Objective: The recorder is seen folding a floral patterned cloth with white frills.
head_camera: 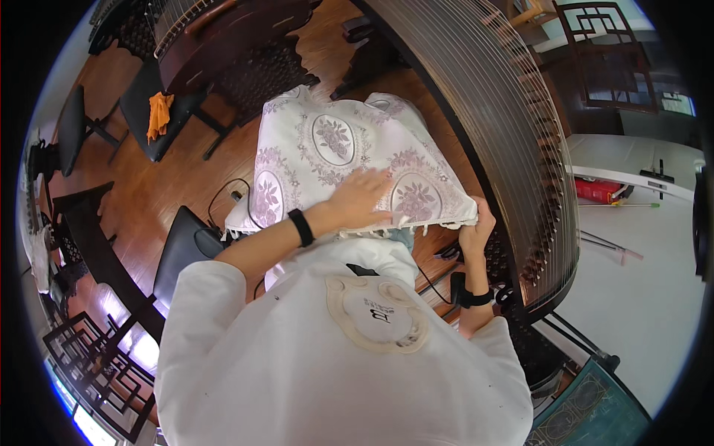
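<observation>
A white cloth (362,148) with mauve floral medallions and a tasselled edge is spread in front of my body; what lies beneath it is hidden. My left hand (360,200) rests palm down on the cloth near its fringed edge, fingers apart and slightly blurred. At the cloth's right corner, my right hand (477,226) pinches the hem between thumb and fingers. Just beyond that hand runs the dark side of a guzheng (474,128), its strings and row of bridges facing up.
Another guzheng (223,39) stands at the upper left. An orange cloth (159,116) lies on a black bench (136,106). A black seat (184,253) is near my left elbow, with a thin black cable (215,195) beside it. Wooden floor (139,184) shows between.
</observation>
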A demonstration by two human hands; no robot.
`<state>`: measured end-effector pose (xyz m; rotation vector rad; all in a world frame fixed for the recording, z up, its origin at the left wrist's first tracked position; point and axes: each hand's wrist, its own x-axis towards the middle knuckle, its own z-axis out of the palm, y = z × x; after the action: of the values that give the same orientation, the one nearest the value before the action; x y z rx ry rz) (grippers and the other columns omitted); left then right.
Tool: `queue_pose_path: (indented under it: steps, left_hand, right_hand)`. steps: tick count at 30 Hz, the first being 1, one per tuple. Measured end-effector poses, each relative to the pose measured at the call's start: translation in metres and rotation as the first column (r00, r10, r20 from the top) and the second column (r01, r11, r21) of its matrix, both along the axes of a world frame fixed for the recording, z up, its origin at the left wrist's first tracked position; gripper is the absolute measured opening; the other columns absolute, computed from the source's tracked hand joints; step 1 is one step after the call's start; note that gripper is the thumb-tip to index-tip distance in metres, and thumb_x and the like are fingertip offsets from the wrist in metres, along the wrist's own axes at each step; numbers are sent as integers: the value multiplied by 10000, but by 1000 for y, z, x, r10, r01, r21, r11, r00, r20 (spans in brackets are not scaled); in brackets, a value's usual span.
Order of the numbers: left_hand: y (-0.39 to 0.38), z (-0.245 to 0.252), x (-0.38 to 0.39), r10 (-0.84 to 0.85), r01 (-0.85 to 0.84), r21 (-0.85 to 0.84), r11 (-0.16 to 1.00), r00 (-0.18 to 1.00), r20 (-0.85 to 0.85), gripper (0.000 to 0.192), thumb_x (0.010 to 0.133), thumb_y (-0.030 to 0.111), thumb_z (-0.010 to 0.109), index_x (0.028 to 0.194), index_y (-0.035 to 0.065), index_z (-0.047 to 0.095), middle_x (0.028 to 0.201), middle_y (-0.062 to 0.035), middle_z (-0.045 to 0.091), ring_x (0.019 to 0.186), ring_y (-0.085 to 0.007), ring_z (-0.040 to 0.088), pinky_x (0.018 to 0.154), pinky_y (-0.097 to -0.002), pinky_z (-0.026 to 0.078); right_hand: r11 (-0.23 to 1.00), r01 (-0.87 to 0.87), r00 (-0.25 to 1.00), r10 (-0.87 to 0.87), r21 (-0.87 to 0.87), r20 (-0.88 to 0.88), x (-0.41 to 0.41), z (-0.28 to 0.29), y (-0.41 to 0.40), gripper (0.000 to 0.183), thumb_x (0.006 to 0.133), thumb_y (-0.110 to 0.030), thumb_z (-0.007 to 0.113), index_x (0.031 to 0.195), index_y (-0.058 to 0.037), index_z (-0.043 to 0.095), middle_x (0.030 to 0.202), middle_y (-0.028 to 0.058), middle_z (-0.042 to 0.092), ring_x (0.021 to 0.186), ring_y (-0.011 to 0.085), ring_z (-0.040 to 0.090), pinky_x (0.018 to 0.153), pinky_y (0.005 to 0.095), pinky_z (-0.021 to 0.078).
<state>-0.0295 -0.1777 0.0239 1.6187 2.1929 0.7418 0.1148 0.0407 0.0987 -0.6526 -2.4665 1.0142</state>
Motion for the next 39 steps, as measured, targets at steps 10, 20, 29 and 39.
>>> queue_pose_path:
  steps: [10,20,29,39]
  left_hand:
    - [-188,-10,-87,670,-562,-463,685,736,97,606,835,391,485,1309,34,362,1304,-207,418,1197,-357,407,1004,-414,317]
    - [-267,-41,-95,755,-577,-617,534,654,42,372,817,291,542,1093,43,551,1062,-219,582,999,-378,541,818,-438,448]
    - [-75,27,-57,385,-386,-24,922,922,-47,539,825,327,554,1259,33,427,1338,-186,381,1239,-337,353,1034,-431,265]
    - [-90,-12,-56,298,-374,-227,899,903,-309,628,829,434,493,1303,36,380,1385,-175,315,1299,-315,266,1070,-479,159]
  right_hand:
    - [972,233,959,-232,-13,-165,6,-14,15,123,791,-34,515,874,43,560,732,78,612,685,109,550,629,244,441]
    - [986,157,971,-166,-63,-172,0,-12,20,133,801,-21,487,892,44,558,749,60,609,690,101,550,645,234,441]
    - [983,100,975,-128,-154,-183,-7,-15,12,135,807,5,458,888,47,556,778,41,596,720,79,532,653,219,438]
    - [998,49,995,-45,43,-88,8,-21,7,122,806,-4,478,880,43,563,758,40,599,673,98,538,608,218,429]
